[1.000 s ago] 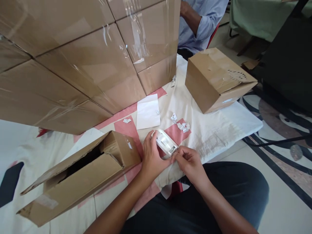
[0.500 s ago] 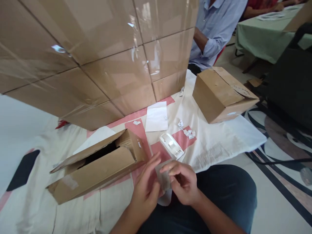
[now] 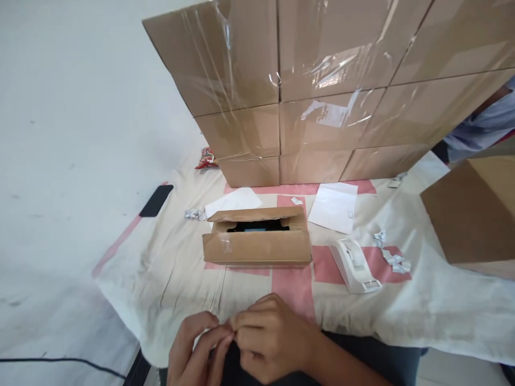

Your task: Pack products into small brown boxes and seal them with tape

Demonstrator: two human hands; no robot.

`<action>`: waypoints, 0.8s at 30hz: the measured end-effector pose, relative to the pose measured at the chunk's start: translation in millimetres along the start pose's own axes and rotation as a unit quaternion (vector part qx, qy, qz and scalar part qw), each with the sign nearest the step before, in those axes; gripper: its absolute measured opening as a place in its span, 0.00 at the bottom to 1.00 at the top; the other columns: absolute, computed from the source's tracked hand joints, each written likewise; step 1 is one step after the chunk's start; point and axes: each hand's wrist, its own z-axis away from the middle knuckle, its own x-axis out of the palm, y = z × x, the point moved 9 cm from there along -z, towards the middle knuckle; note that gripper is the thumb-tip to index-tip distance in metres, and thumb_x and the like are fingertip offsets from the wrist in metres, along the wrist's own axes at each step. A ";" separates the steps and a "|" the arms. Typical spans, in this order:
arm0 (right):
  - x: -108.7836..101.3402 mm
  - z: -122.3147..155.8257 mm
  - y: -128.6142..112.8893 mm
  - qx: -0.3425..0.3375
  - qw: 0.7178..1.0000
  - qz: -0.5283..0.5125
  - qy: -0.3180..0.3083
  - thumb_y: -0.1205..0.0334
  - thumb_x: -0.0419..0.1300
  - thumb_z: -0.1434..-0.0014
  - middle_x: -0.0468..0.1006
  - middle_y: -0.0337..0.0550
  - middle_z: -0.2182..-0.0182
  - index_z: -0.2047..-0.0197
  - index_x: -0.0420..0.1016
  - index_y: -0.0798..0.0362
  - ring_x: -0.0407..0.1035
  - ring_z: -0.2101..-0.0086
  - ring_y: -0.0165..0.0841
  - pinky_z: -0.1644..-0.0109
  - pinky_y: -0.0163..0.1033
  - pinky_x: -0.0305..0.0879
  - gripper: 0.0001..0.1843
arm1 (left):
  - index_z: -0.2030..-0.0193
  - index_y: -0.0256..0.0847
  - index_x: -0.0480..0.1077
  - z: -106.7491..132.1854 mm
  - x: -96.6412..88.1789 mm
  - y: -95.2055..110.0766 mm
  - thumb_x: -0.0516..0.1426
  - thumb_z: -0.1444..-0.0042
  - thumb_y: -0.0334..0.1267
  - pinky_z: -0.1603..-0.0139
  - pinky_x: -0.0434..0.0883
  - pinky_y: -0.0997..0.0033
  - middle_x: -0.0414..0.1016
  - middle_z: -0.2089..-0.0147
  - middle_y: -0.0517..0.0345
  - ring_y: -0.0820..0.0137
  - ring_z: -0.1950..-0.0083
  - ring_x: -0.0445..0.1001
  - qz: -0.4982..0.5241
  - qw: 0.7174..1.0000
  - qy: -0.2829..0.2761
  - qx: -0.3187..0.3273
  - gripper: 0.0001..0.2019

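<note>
My left hand [image 3: 197,348] and my right hand [image 3: 273,338] meet at the bottom edge, over my lap. The fingertips of both are pinched together on something small that I cannot make out. Just beyond them a long cardboard box [image 3: 257,246] lies on the white and pink cloth [image 3: 161,268], its top flaps ajar over a dark inside. To its right a white tape dispenser [image 3: 354,264] rests on the cloth, and neither hand touches it.
A tall stack of film-wrapped cartons [image 3: 322,91] stands behind. A brown box [image 3: 475,214] is at the right, with a person's sleeve [image 3: 483,128] beyond it. White sheets [image 3: 333,206], paper scraps [image 3: 392,257], a black phone [image 3: 156,200] and a snack wrapper [image 3: 206,158] lie around.
My view has swung left, so the open box now sits in the centre. Both hands left the tape dispenser, drew back to my lap and pinched together.
</note>
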 end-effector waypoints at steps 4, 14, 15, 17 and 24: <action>11.8 -2.7 31.2 0.167 0.985 0.032 -0.034 0.66 0.57 0.43 0.82 0.38 0.64 0.62 0.70 0.49 0.76 0.68 0.33 0.63 0.37 0.64 0.05 | 0.61 0.44 0.70 6.5 4.1 -14.3 0.55 0.40 0.24 0.63 0.76 0.70 0.68 0.58 0.54 0.67 0.59 0.75 0.017 1.000 -0.005 0.008 0.09; -68.2 -55.7 -18.9 0.110 0.963 0.245 -0.011 0.61 0.56 0.32 0.82 0.52 0.50 0.53 0.75 0.53 0.74 0.47 0.43 0.42 0.48 0.68 0.09 | 0.60 0.45 0.63 -81.8 -11.5 -79.8 0.51 0.32 0.29 0.53 0.70 0.69 0.66 0.55 0.55 0.69 0.53 0.70 0.109 0.983 -0.150 -0.013 0.07; -75.0 -65.8 -13.9 0.112 0.942 0.315 -0.011 0.60 0.56 0.32 0.77 0.56 0.41 0.46 0.74 0.56 0.68 0.39 0.49 0.35 0.55 0.63 0.15 | 0.60 0.46 0.63 -94.0 -8.8 -84.9 0.51 0.31 0.31 0.52 0.70 0.70 0.66 0.53 0.55 0.69 0.52 0.70 0.113 0.975 -0.188 -0.018 0.06; -75.9 -80.8 7.8 0.129 0.900 0.414 -0.048 0.56 0.57 0.31 0.68 0.58 0.33 0.35 0.68 0.60 0.58 0.32 0.54 0.29 0.65 0.52 0.25 | 0.59 0.46 0.63 -112.6 1.0 -92.3 0.50 0.29 0.35 0.49 0.69 0.69 0.67 0.50 0.56 0.69 0.50 0.70 0.122 0.954 -0.272 -0.030 0.05; -50.9 -78.6 62.3 0.187 0.868 0.444 -0.120 0.50 0.47 0.26 0.63 0.56 0.30 0.31 0.66 0.64 0.57 0.31 0.51 0.29 0.63 0.56 0.31 | 0.60 0.46 0.64 -139.3 36.3 -99.8 0.56 0.33 0.47 0.49 0.68 0.68 0.70 0.46 0.61 0.68 0.48 0.71 0.165 0.876 -0.450 -0.051 0.09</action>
